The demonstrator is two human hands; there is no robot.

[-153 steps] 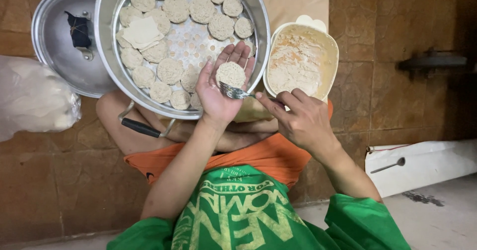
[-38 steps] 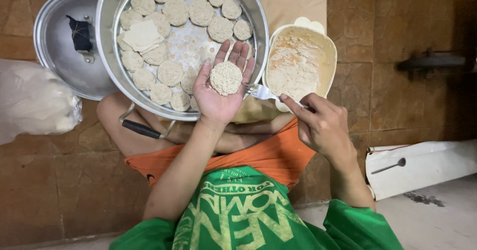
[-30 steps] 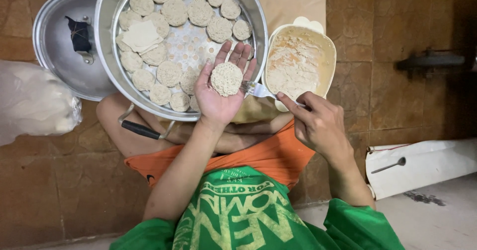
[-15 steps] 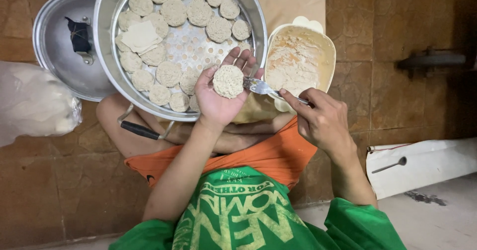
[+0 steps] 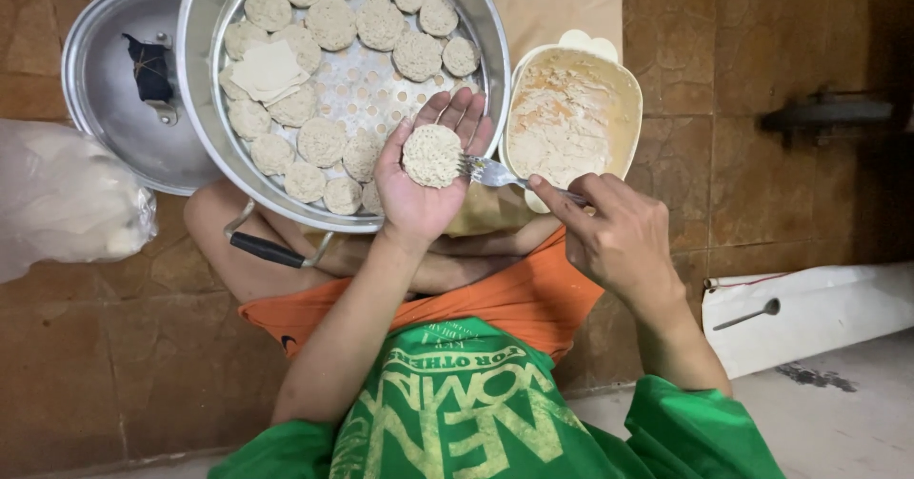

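Note:
My left hand [image 5: 419, 189] lies palm up with a round, filled dumpling [image 5: 432, 155] cupped in it, just over the near rim of a big metal steamer tray [image 5: 202, 108]. The tray's perforated floor holds several finished round dumplings [image 5: 330, 24] and a stack of square wrappers [image 5: 268, 69]. My right hand [image 5: 619, 236] grips a metal fork [image 5: 495, 174] whose tines touch the right side of the dumpling. A cream bowl of pale filling [image 5: 571, 117] stands right of the tray.
A steel lid [image 5: 114, 117] with a dark knob lies left of the tray. A clear plastic bag [image 5: 57, 203] sits at far left. A spoon [image 5: 752, 315] rests on a white board at right. My crossed legs are beneath the tray on brown tiles.
My right hand drew the fork from the filling bowl back to the dumpling in my left palm. The left hand stayed in place over the tray's rim.

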